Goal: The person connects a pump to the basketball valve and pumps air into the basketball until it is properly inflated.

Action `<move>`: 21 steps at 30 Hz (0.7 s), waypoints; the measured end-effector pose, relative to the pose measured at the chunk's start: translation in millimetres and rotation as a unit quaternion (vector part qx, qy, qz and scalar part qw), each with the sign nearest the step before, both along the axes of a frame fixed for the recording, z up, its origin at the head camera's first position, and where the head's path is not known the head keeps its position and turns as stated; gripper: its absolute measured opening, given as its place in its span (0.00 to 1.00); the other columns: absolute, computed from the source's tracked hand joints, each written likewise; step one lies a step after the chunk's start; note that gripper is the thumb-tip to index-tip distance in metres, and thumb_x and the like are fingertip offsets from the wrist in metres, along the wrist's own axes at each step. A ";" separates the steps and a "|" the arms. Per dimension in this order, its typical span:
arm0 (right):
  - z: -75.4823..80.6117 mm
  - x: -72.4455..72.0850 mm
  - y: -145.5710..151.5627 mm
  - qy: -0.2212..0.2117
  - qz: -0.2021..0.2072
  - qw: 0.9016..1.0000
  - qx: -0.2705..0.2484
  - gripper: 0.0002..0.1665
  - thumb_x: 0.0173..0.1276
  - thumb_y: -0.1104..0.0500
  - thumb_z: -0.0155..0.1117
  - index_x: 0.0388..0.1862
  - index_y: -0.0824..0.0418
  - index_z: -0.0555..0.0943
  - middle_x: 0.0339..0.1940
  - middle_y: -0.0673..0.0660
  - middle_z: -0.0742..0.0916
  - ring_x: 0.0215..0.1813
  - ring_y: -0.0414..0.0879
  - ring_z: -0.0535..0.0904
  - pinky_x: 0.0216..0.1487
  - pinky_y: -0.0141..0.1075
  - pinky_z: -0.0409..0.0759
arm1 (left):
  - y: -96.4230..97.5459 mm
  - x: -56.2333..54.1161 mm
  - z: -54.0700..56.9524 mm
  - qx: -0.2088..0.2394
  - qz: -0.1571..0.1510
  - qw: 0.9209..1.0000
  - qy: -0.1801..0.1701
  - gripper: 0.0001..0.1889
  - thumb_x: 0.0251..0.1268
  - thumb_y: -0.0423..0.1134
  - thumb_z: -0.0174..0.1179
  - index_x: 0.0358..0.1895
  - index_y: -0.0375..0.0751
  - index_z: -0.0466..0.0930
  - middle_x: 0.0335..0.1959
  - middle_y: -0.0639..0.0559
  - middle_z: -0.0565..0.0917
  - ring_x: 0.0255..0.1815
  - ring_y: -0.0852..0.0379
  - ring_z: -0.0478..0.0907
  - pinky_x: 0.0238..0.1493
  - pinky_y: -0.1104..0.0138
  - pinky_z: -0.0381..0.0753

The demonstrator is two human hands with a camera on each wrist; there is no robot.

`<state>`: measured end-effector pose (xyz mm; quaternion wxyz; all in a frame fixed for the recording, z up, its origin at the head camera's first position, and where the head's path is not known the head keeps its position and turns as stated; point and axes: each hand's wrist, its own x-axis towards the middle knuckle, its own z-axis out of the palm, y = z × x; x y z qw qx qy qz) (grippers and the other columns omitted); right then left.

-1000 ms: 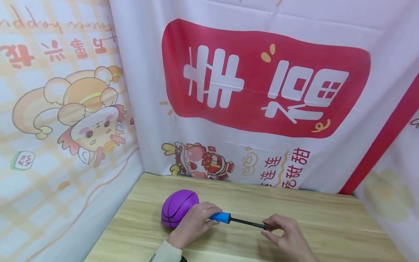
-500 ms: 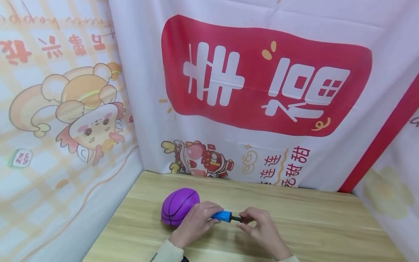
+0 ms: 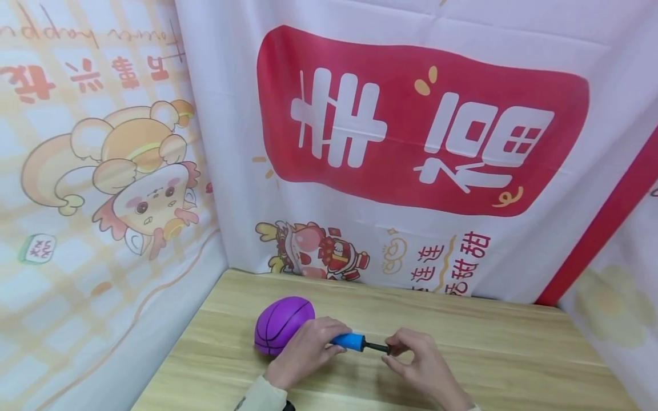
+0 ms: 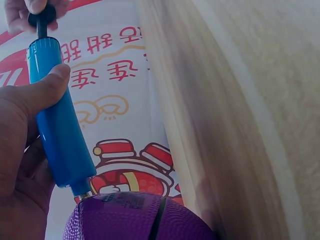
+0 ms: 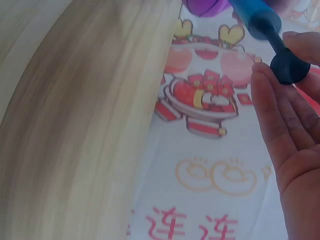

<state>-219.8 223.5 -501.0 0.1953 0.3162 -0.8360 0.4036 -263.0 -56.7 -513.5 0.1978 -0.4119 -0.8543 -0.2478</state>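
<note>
A purple ball point(image 3: 280, 326) with black basketball lines sits on the table, looking lopsided rather than round. My left hand point(image 3: 307, 347) curls round the blue barrel of a hand pump point(image 3: 350, 341), beside the ball. In the left wrist view, the thumb lies along the barrel point(image 4: 60, 125), and a short metal tip at its end meets the purple ball point(image 4: 135, 217). Part of the black rod point(image 3: 377, 346) stands out of the barrel. At its far end, my right hand point(image 3: 426, 362) holds the round black handle point(image 5: 290, 67) between thumb and fingers.
The wood-grain table point(image 3: 504, 354) extends to the right of the hands. Behind it hangs a white cloth point(image 3: 231, 171) with a red printed panel, and a checked cartoon cloth point(image 3: 77, 228) covers the left side.
My right hand moved left, pushing the pump rod most of the way into the barrel, then drew it partly back out to the right. The left hand and ball stay nearly in place.
</note>
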 end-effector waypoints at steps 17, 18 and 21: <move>0.9 21.8 49.0 -0.004 -0.017 1.000 -0.015 0.21 0.53 0.72 0.81 0.38 0.51 0.86 0.31 0.52 0.91 0.32 0.30 0.85 0.31 0.27 0.88 | -0.2 0.8 -3.8 -0.004 0.011 1.000 -0.028 0.19 0.61 0.42 0.75 0.56 0.52 0.88 0.51 0.60 0.91 0.51 0.65 0.87 0.55 0.70 0.89; 1.5 21.4 47.1 -0.007 -0.019 1.000 -0.012 0.20 0.53 0.71 0.81 0.39 0.51 0.86 0.31 0.51 0.91 0.32 0.30 0.85 0.31 0.28 0.88 | 0.8 0.7 -3.9 -0.003 0.011 1.000 -0.025 0.19 0.61 0.42 0.75 0.55 0.52 0.88 0.50 0.60 0.91 0.50 0.65 0.87 0.55 0.71 0.89; 3.2 18.5 38.2 -0.008 -0.028 1.000 -0.007 0.20 0.53 0.70 0.82 0.39 0.51 0.87 0.31 0.49 0.91 0.32 0.29 0.85 0.32 0.31 0.89 | 4.2 0.1 -2.4 0.000 0.008 1.000 -0.018 0.18 0.61 0.42 0.75 0.55 0.52 0.88 0.50 0.61 0.91 0.49 0.66 0.87 0.54 0.72 0.88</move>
